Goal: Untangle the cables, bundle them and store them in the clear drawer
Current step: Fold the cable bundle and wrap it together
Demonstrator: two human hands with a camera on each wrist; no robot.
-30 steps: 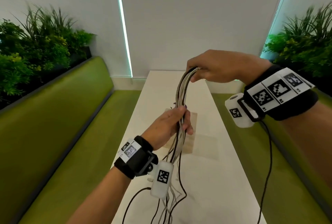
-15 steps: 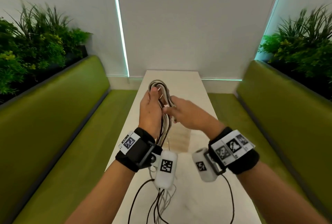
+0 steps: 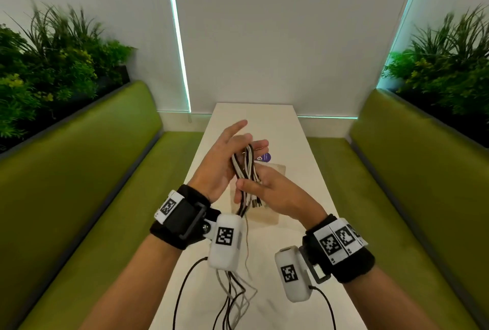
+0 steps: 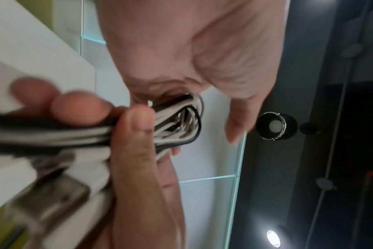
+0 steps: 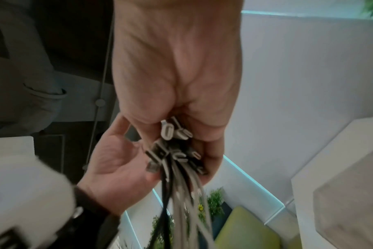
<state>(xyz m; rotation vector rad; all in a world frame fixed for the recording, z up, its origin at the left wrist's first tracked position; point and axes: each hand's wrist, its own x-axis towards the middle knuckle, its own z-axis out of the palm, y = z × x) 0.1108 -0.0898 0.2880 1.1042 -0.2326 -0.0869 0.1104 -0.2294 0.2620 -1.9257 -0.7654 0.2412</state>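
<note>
A folded bundle of black and white cables [image 3: 247, 164] stands upright between my hands above the table. My right hand [image 3: 272, 195] grips its middle, thumb across the strands; in the right wrist view several plugs [image 5: 175, 148] stick out of that fist. With its fingers straight, my left hand [image 3: 225, 155] lies against the looped top of the bundle [image 4: 181, 124]. Loose cable ends [image 3: 235, 295] hang down past my left wrist. The clear drawer [image 3: 264, 216] sits on the white table [image 3: 304, 144] right under my hands, partly hidden by them.
A purple round label [image 3: 265, 157] shows behind the bundle. Green benches [image 3: 92, 171] [image 3: 397, 171] run along both sides of the narrow table, with plants [image 3: 53, 65] behind them. A white wall closes the far end.
The cables were stretched between a high right hand and a lower left hand, then folded into a loop. Now my left hand has opened and my right grips the folded bundle lower down.
</note>
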